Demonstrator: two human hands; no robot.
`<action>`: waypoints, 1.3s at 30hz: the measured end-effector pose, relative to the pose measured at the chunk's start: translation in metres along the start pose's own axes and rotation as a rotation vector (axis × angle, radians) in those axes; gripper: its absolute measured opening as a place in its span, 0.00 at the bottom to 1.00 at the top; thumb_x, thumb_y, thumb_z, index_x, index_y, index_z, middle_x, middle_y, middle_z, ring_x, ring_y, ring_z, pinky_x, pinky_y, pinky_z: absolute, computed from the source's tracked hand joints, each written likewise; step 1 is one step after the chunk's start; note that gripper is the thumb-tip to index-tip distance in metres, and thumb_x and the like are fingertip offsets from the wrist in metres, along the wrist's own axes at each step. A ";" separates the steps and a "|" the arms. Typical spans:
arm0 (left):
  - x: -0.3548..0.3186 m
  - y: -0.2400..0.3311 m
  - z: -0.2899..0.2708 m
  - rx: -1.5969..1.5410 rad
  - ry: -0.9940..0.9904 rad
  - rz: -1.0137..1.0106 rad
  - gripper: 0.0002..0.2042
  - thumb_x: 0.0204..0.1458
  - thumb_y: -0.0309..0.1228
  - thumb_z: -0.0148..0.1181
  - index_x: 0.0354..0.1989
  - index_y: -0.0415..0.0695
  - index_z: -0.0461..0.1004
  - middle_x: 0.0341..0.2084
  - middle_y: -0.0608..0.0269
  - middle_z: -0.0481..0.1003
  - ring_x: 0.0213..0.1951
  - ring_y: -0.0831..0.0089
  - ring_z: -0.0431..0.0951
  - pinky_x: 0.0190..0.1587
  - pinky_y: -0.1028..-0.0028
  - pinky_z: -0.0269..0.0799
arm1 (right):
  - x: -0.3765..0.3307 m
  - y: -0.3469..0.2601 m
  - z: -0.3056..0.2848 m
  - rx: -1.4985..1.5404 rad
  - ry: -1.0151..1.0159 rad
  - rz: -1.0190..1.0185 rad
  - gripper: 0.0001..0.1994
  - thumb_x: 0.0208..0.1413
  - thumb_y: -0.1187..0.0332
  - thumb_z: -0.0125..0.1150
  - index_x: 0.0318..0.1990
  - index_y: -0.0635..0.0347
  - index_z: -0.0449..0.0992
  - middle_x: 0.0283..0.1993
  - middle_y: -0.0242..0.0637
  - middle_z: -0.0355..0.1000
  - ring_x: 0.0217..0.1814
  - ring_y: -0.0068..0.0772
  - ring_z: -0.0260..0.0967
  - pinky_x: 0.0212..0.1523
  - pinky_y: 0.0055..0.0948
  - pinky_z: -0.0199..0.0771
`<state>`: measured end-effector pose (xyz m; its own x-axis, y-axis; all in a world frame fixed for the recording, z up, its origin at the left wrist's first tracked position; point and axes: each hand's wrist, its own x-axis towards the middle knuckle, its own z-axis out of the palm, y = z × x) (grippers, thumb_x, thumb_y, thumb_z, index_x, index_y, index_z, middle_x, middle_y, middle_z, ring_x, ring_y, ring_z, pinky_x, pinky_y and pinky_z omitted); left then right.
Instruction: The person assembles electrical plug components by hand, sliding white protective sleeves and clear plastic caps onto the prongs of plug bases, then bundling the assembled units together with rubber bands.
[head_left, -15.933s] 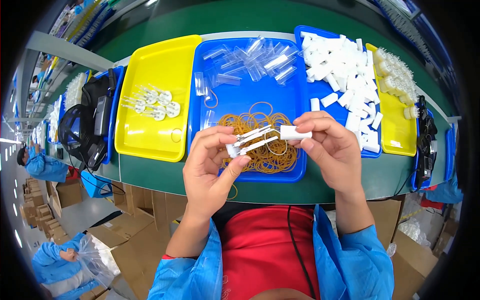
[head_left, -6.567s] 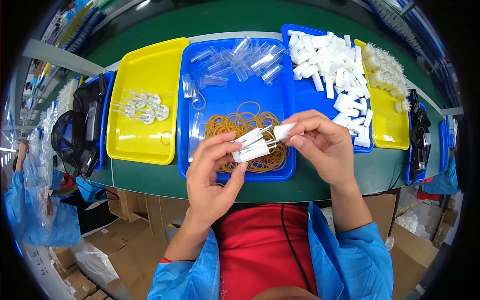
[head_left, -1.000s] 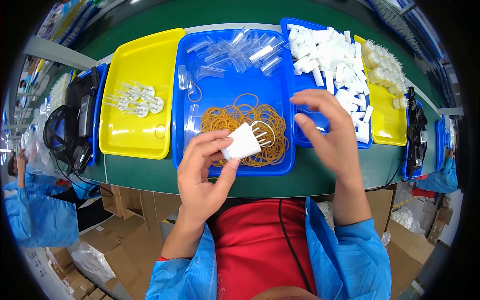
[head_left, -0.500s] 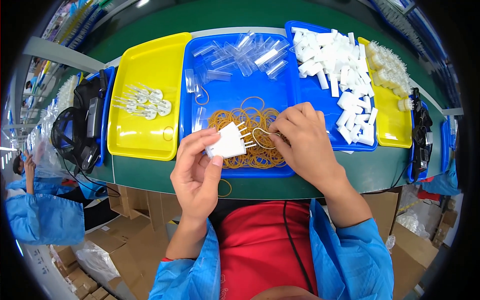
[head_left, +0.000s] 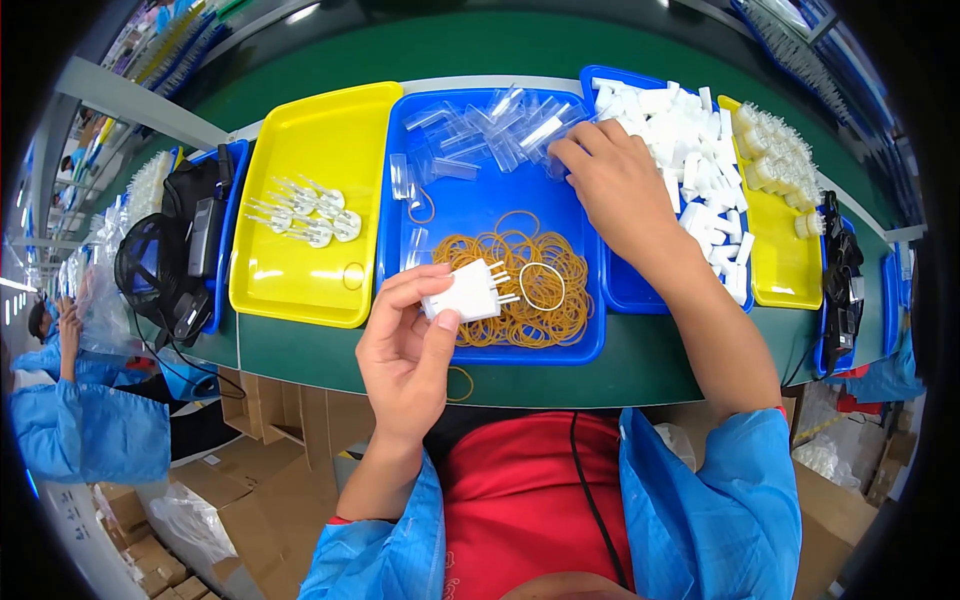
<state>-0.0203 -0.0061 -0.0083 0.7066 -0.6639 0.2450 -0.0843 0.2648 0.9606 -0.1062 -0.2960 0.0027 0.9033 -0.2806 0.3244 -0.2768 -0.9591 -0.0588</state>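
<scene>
My left hand (head_left: pixel 405 360) pinches several flat white plastic pieces (head_left: pixel 468 292) stacked together, with thin white prongs sticking out to the right. Just beyond those prongs, a white rubber band (head_left: pixel 542 287) rests on a pile of brown rubber bands (head_left: pixel 570 265) in the blue tray (head_left: pixel 485 215). My right hand (head_left: pixel 622 185) reaches over the tray's upper right edge, its bent fingers at the clear plastic tubes (head_left: pixel 510 130). Its fingertips are partly hidden, so whether they grip a tube does not show.
A yellow tray (head_left: pixel 310 110) on the left holds white pronged pieces (head_left: pixel 310 210). White blocks (head_left: pixel 690 140) fill another blue tray at right. Farther right, a yellow tray (head_left: pixel 775 270) carries translucent pieces. Black cabled devices (head_left: pixel 165 250) lie far left; a co-worker's blue sleeve (head_left: pixel 90 430) is beyond.
My right hand has let go of the white rubber band and moved up to the clear tubes. The band now lies on the brown ones. My left hand still holds the white pieces.
</scene>
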 end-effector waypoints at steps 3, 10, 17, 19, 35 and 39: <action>0.000 0.002 0.001 0.022 -0.013 0.013 0.16 0.68 0.15 0.61 0.63 0.34 0.76 0.66 0.48 0.72 0.65 0.67 0.77 0.67 0.65 0.77 | -0.004 -0.009 -0.012 0.103 -0.140 -0.013 0.14 0.59 0.74 0.70 0.53 0.57 0.84 0.58 0.39 0.80 0.67 0.46 0.74 0.66 0.47 0.74; 0.000 0.000 0.001 0.045 -0.005 -0.018 0.15 0.68 0.17 0.60 0.62 0.35 0.76 0.65 0.46 0.73 0.66 0.64 0.76 0.69 0.64 0.74 | -0.045 -0.038 -0.050 0.950 -0.129 0.093 0.11 0.71 0.75 0.65 0.58 0.62 0.82 0.48 0.43 0.81 0.48 0.42 0.83 0.50 0.35 0.82; 0.002 -0.003 0.004 0.088 -0.043 0.023 0.16 0.68 0.15 0.60 0.62 0.35 0.76 0.65 0.48 0.72 0.64 0.66 0.77 0.66 0.66 0.78 | -0.077 -0.056 -0.050 1.236 -0.081 0.283 0.13 0.67 0.79 0.69 0.57 0.63 0.83 0.46 0.40 0.84 0.38 0.28 0.81 0.41 0.28 0.80; 0.002 -0.001 0.007 0.088 -0.049 0.019 0.15 0.68 0.16 0.60 0.62 0.35 0.76 0.64 0.47 0.73 0.64 0.66 0.77 0.65 0.67 0.78 | -0.077 -0.056 -0.051 1.150 -0.110 0.240 0.12 0.68 0.79 0.69 0.56 0.63 0.84 0.47 0.40 0.84 0.39 0.28 0.82 0.41 0.27 0.80; -0.002 0.002 0.010 0.320 -0.129 0.065 0.16 0.61 0.15 0.70 0.57 0.37 0.80 0.62 0.46 0.75 0.62 0.63 0.79 0.65 0.65 0.76 | -0.082 -0.075 -0.048 1.410 -0.132 0.343 0.10 0.69 0.78 0.70 0.54 0.65 0.87 0.47 0.37 0.84 0.42 0.23 0.80 0.43 0.23 0.79; -0.003 0.000 0.009 0.326 -0.115 0.072 0.15 0.62 0.16 0.70 0.56 0.37 0.79 0.62 0.47 0.75 0.62 0.64 0.79 0.64 0.66 0.76 | -0.085 -0.077 -0.041 1.709 -0.074 0.376 0.09 0.71 0.81 0.67 0.55 0.68 0.85 0.54 0.39 0.82 0.52 0.24 0.81 0.52 0.24 0.83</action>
<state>-0.0286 -0.0098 -0.0077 0.6084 -0.7310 0.3091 -0.3640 0.0891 0.9271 -0.1754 -0.1972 0.0181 0.9020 -0.4311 0.0241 0.1256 0.2086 -0.9699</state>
